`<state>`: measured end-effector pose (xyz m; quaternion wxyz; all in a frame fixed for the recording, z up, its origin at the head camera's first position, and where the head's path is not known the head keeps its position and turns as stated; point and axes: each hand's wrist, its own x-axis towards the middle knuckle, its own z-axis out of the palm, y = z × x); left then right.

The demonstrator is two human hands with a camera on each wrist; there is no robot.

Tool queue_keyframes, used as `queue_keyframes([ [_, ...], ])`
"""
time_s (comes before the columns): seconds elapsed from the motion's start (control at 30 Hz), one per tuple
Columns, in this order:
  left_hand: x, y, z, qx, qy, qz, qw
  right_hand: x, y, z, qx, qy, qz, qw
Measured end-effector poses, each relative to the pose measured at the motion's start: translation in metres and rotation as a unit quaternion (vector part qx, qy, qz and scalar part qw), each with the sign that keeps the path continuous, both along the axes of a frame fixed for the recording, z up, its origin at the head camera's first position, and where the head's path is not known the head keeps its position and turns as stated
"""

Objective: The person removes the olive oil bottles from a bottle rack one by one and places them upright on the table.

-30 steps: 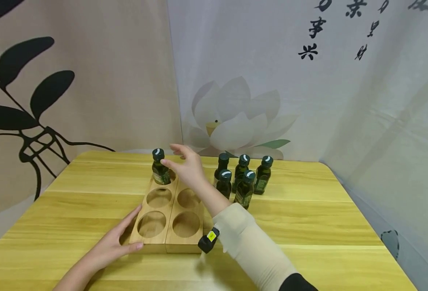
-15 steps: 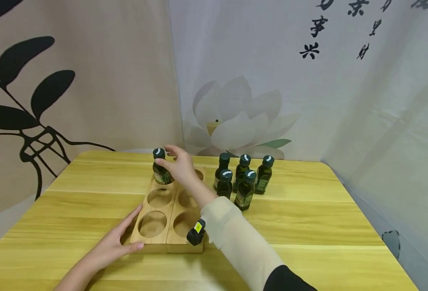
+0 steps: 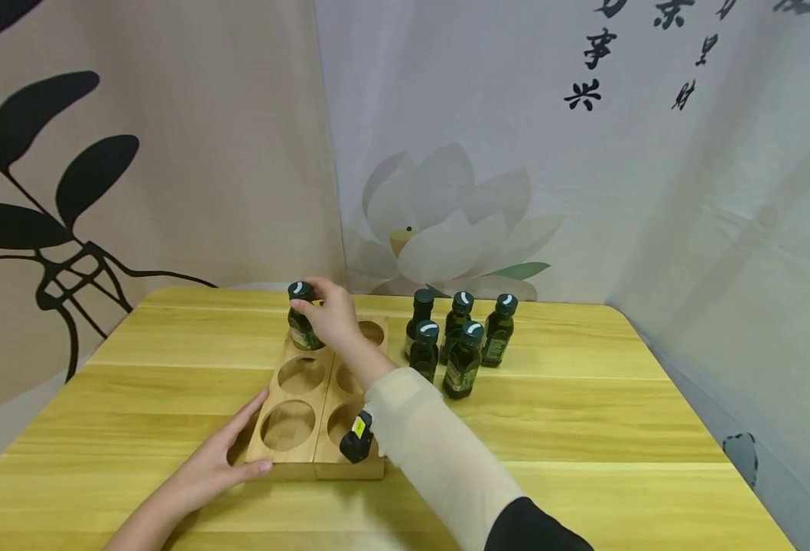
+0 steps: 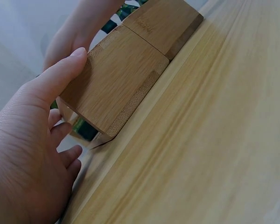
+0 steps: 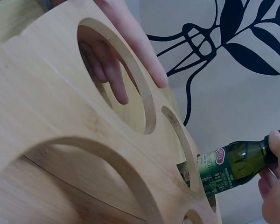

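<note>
A small dark green glass bottle (image 3: 304, 330) with a black cap stands in the far left hole of a wooden rack (image 3: 291, 468) made of two blocks side by side. My right hand (image 3: 336, 317) pinches the bottle at its cap and neck between thumb and fingers. In the right wrist view the labelled bottle (image 5: 238, 163) reaches down through the round hole. My left hand (image 3: 205, 467) holds the rack's near left corner. Its thumb presses the front face, as the left wrist view shows, and the other fingers lie along the open left side.
Several similar capped bottles (image 3: 463, 367) stand grouped right of the rack on the wooden table (image 3: 583, 428). My right forearm (image 3: 439, 444) crosses over the right block and hides part of its holes. A printed curtain (image 3: 446, 92) hangs behind the table.
My right hand has moved left to the bottle in the far left hole, and its fingers have closed on the cap and neck. The left hand, rack and other bottles have stayed put.
</note>
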<state>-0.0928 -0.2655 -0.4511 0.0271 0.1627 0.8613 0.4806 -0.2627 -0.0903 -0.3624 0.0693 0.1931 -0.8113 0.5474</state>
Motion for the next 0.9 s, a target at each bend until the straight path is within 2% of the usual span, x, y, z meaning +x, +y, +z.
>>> queue_keyframes([
  [0.2,0.001,0.001,-0.001,0.003,0.005,-0.001,1.0,0.002,0.0,0.0,0.027,0.028,-0.015,0.999],
  [0.4,0.001,0.0,-0.002,-0.004,0.017,0.003,0.9998,0.001,0.002,0.008,0.019,0.073,-0.028,0.997],
  [0.6,0.0,-0.001,-0.002,-0.009,0.025,0.003,0.9996,0.003,0.008,0.024,0.006,0.112,-0.02,0.993],
  [0.9,0.0,0.0,-0.002,-0.014,0.018,0.006,0.9997,0.009,0.019,0.053,-0.018,0.176,-0.006,0.984],
])
